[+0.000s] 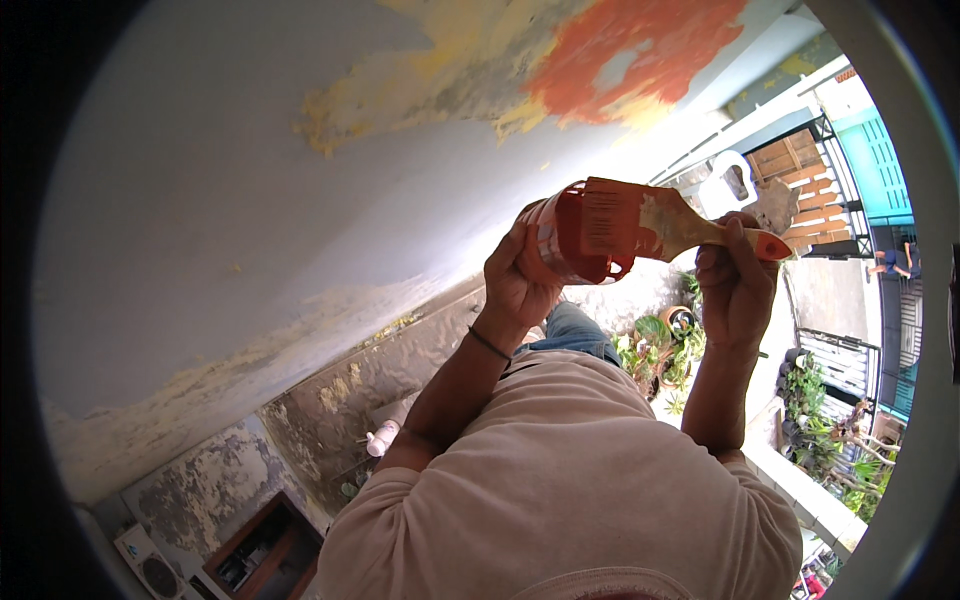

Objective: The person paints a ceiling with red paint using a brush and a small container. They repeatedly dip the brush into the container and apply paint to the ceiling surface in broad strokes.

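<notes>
My left hand (pixel 518 280) is closed round the side of a small paint tub (pixel 545 235), tilted so that its opening faces right. Red-orange paint coats the tub's inside and rim. In my right hand (pixel 738 290) is the handle of a wide flat paintbrush (pixel 665 222), gripped between thumb and fingers. Its bristles, loaded with the same red-orange paint, lie across the mouth of the tub; whether they touch the rim I cannot tell. A patch of orange paint (pixel 575 75) covers part of the wall ahead, over yellowish and grey flaking areas.
The pale wall (pixel 220 200) fills the left, its lower part peeling. A white plastic chair (pixel 727 185) stands beyond my right hand, near a wooden slatted gate (pixel 810 190). Potted plants (pixel 660 350) are on the ground below. An air conditioner unit (pixel 150 565) shows at lower left.
</notes>
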Demonstrator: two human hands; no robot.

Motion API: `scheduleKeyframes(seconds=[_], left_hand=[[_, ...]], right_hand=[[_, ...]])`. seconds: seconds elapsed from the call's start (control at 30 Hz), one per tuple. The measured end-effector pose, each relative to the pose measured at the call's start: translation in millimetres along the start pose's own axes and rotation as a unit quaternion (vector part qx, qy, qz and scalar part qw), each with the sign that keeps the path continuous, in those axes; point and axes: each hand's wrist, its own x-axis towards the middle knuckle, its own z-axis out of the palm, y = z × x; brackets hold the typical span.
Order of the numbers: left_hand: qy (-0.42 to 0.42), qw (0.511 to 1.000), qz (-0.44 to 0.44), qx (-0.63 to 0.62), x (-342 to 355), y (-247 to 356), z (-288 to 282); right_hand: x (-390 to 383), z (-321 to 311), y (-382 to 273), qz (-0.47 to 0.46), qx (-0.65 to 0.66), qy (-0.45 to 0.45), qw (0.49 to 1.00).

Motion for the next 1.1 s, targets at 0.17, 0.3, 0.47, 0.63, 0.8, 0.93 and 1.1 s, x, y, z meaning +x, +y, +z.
scheduleKeyframes(seconds=[0.17,0.3,0.47,0.63,0.8,0.93,1.1], left_hand=[[0.037,0.999,0.000,0.014,1,-4,1],[0.056,0.998,-0.008,0.036,1,-5,8],[0.112,0.991,-0.012,0.071,0,-9,7],[0.062,0.996,-0.026,0.051,5,-11,10],[0.128,0.981,0.000,0.146,-8,-15,16],[0.043,0.991,-0.078,0.096,-10,4,-17],[0.111,0.982,-0.043,0.143,-5,-6,16]], right_hand=[[2,-11,12,0.094,0.091,0.029,0.991],[-2,-12,24,0.116,0.168,0.095,0.974],[-10,-11,22,0.121,0.151,0.078,0.978],[-4,-14,23,0.149,0.209,0.080,0.963],[6,-18,20,0.115,0.264,0.060,0.956],[39,6,-15,-0.244,-0.047,0.072,0.966],[73,40,-122,-0.352,0.308,-0.097,0.878]])
